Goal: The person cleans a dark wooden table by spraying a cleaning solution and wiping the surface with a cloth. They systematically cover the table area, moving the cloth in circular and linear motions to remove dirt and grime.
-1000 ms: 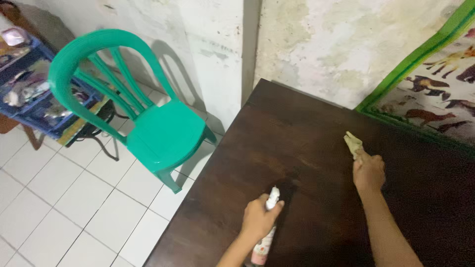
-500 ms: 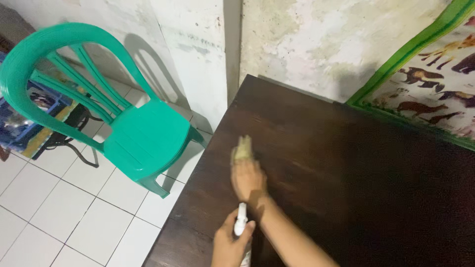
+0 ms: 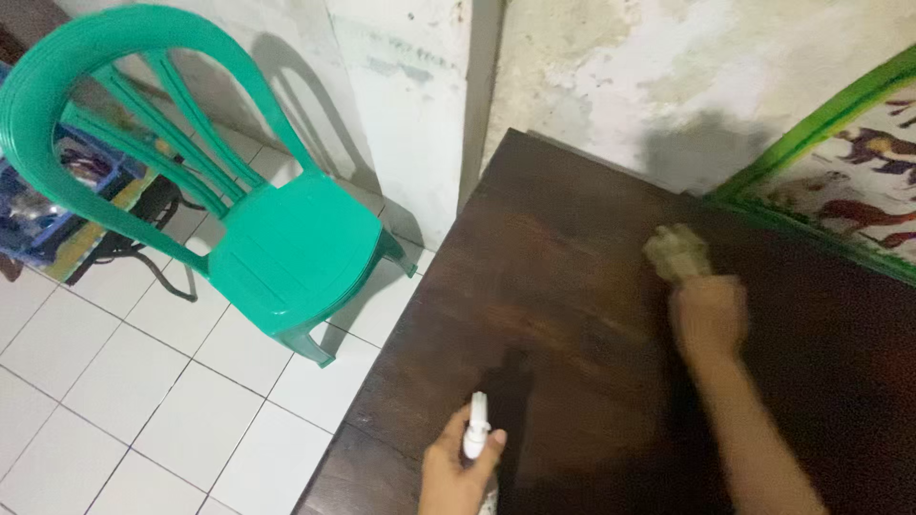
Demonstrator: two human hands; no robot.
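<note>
My right hand [image 3: 708, 315], blurred, clenches a crumpled pale yellowish cloth [image 3: 676, 251] pressed on the dark brown wooden table [image 3: 563, 286] near the wall. My left hand [image 3: 458, 469] grips a small white spray bottle [image 3: 474, 431] at the table's near edge.

The right hand [image 3: 708, 315] with its pale cloth [image 3: 676, 251] has swung from near the table's [image 3: 572, 286] left edge, where it was half a second ago, back toward the far right side by the wall, and is blurred. The left hand [image 3: 458, 467] with the spray bottle [image 3: 474, 434] has barely shifted along the near edge.
</note>
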